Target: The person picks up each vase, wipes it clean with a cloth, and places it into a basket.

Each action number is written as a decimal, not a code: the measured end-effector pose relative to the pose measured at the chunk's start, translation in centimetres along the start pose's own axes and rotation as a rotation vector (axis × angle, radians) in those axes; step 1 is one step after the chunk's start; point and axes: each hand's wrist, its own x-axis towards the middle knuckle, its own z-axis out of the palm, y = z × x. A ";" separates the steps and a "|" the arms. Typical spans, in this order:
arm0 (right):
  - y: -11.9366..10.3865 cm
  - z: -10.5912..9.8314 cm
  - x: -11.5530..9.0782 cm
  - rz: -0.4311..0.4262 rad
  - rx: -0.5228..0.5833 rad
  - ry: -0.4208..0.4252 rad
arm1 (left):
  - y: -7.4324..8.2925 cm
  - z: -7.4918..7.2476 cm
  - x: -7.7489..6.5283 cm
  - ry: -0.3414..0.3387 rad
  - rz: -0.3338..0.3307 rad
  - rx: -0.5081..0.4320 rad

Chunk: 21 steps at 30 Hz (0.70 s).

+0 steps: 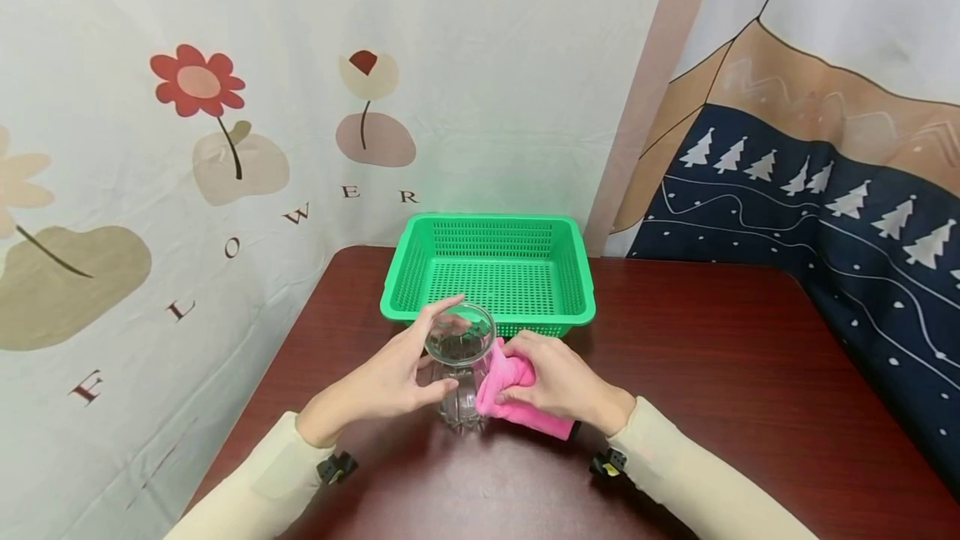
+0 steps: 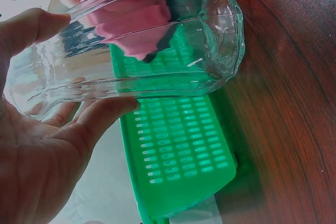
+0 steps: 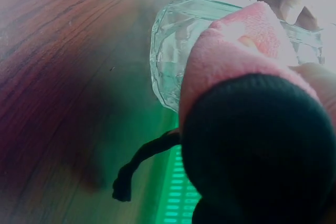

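Observation:
My left hand [image 1: 386,373] grips a clear glass vase [image 1: 463,407] with ribbed sides, its fingers and thumb spread around the upper part. The vase stands nearly upright in the head view, round mouth up. In the left wrist view, thumb and fingers lie on either side of the glass [image 2: 210,51]. On the other side, my right hand [image 1: 558,373] pinches a bunched pink cloth [image 1: 536,419] against the vase wall. Fuzzy pink fabric [image 3: 231,51] overlaps the glass in the right wrist view, with a dark rounded end [image 3: 257,145] and a black loop [image 3: 139,163] near the camera.
Behind the vase, a green perforated plastic basket [image 1: 577,298] sits at the back of the dark red-brown table [image 1: 712,373]. A printed cloth backdrop [image 1: 510,107] hangs behind the table and down its left side. Small black devices are strapped to both wrists.

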 end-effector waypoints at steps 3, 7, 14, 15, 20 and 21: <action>0.1 0.1 -0.1 0.009 -0.031 -0.024 | 0.1 0.0 0.0 0.000 -0.013 0.000; 0.4 0.2 0.0 0.013 -0.053 -0.044 | 0.0 -0.2 0.1 0.004 -0.006 0.005; 0.8 0.6 0.0 0.067 -0.087 -0.083 | 0.1 -0.4 0.3 -0.002 -0.010 0.004; 0.8 0.7 0.0 0.074 -0.093 -0.091 | 0.1 -0.4 0.2 -0.003 -0.012 0.004; 0.7 0.9 -0.3 0.101 -0.112 -0.120 | 0.2 -0.2 0.1 -0.007 -0.021 0.000; 0.7 1.0 -0.3 0.102 -0.112 -0.121 | 0.2 -0.2 0.0 -0.007 -0.021 0.000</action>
